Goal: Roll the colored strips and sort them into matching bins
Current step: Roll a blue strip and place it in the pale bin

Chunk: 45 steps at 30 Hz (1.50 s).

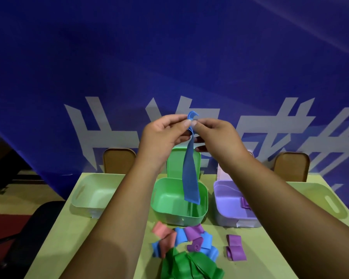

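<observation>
A blue strip (190, 174) hangs down from my raised hands, its top end curled above my fingertips. My left hand (163, 135) and my right hand (216, 137) both pinch that top end, thumbs almost touching. The strip's loose end dangles over the green bin (159, 200). To the right stands the purple bin (220, 200) with a purple roll inside. A pale green bin (85, 194) stands at the left and another pale bin (330, 204) at the right. On the table lies a pile of strips (185, 250) in pink, blue, purple and green.
A purple strip (235, 247) lies apart, right of the pile. The yellow-green table (65, 238) ends at its left edge near a black chair (28, 228). Two brown chair backs and a blue banner (169, 57) stand behind the bins.
</observation>
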Available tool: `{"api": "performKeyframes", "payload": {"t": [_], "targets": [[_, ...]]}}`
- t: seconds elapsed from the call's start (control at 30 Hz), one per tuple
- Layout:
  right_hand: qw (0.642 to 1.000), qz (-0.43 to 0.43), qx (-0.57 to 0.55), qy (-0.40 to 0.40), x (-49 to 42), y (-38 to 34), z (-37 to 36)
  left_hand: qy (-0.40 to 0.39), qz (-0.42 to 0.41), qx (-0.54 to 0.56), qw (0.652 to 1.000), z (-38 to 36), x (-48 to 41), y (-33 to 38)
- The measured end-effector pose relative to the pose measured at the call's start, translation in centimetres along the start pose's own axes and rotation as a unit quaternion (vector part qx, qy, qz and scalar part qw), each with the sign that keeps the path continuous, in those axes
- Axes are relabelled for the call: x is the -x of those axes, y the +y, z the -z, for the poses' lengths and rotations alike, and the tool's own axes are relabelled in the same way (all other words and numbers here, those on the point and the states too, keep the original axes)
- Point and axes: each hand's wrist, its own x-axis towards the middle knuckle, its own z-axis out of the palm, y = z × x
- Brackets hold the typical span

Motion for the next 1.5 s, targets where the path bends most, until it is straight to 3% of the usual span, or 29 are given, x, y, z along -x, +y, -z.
{"api": "performKeyframes", "payload": {"t": [0.3,0.7,0.87,1.0,1.1,1.17,1.33,1.43,1.5], "targets": [[0.999,0.026,0.038,-0.004,0.3,-0.1,-1.0,0.022,0.0,0.017,1.0,1.0,-0.2,-0.9],[0.985,0.003,0.146,0.091,-0.1,1.6,-1.4,0.05,-0.078,-0.188,0.978,2.3,-0.5,-1.9],[0.994,-0.055,0.064,0.063,0.4,1.0,-1.3,0.092,-0.126,-0.261,0.952,3.1,-0.9,-2.6],[0.997,-0.035,0.046,0.053,1.0,0.8,-1.4,0.081,-0.176,-0.305,0.932,3.2,-0.6,-2.8],[0.999,-0.01,0.032,0.038,1.4,0.9,-1.5,0.056,-0.118,-0.216,0.968,3.0,-0.2,-2.8],[0.999,0.003,0.035,0.038,1.6,1.0,-1.6,0.059,-0.104,-0.194,0.974,3.0,-0.2,-3.4],[0.998,0.034,0.007,0.06,2.2,1.3,-1.5,0.122,-0.129,-0.31,0.934,4.3,-0.1,-4.5],[0.997,0.031,-0.028,0.059,2.3,1.4,-1.1,0.122,0.011,-0.202,0.972,4.6,-0.1,-4.0],[0.995,0.017,-0.084,0.044,2.5,1.7,-1.0,0.105,0.061,-0.119,0.985,4.8,-0.4,-4.5]]}}
